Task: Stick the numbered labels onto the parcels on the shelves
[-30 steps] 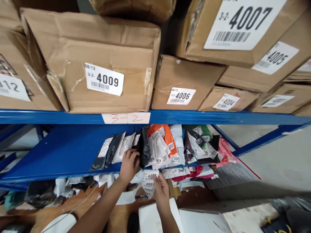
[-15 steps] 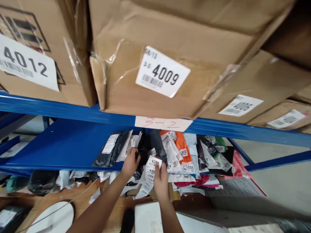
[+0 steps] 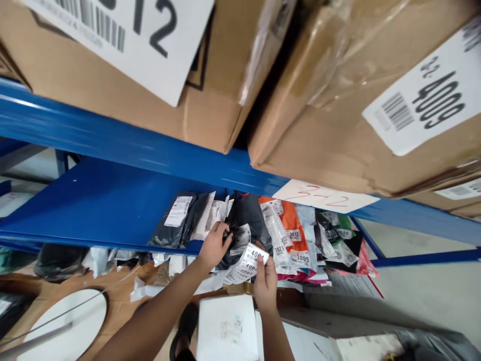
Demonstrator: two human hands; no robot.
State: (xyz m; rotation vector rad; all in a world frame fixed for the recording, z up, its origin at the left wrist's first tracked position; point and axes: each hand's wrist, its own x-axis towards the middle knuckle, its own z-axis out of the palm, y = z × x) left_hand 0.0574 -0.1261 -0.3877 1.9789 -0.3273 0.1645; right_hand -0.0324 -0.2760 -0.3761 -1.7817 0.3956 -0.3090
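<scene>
Along the shelf's (image 3: pixel 112 205) front edge, the left hand (image 3: pixel 215 246) pinches a black bag (image 3: pixel 233 216) between thumb and fingers. That bag lies just to this hand's right, nearer to it than to the right hand (image 3: pixel 266 279); its long axis seems to run back from the edge. The right hand grasps a paper label strip (image 3: pixel 248 261), fanned limply leftward before the bag. Crinkled, glossy plastic forms the bag; beside it stand a grey bag (image 3: pixel 252 216) and, farther right, an orange bag (image 3: pixel 299 223). Toward the left edge leans a flat dark bag (image 3: pixel 162 233). Above, a blue metal beam (image 3: pixel 150 145) carries creased cardboard boxes (image 3: pixel 205 123).
</scene>
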